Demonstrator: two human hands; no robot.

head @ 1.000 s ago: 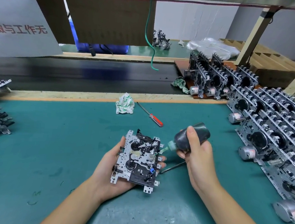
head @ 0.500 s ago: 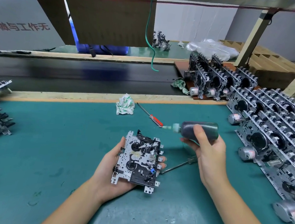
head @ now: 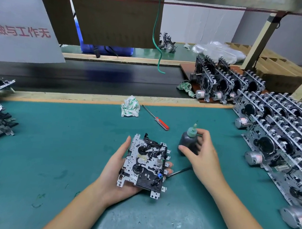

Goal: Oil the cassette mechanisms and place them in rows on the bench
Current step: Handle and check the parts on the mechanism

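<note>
On left hand (head: 117, 175) – cassette mechanism (head: 146, 164), long axis pointing away.

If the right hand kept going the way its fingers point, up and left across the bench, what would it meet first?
The oil bottle, which the right hand already holds upright on the mat. Past it, probably the red-handled screwdriver, though depth is hard to judge.

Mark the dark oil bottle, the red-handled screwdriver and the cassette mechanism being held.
Dark oil bottle with green nozzle (head: 188, 140), head view, on its dark body.
Red-handled screwdriver (head: 162, 123), head view, on the red handle.
Silver-and-black cassette mechanism (head: 145, 164), head view, on the middle of its metal plate.
</note>
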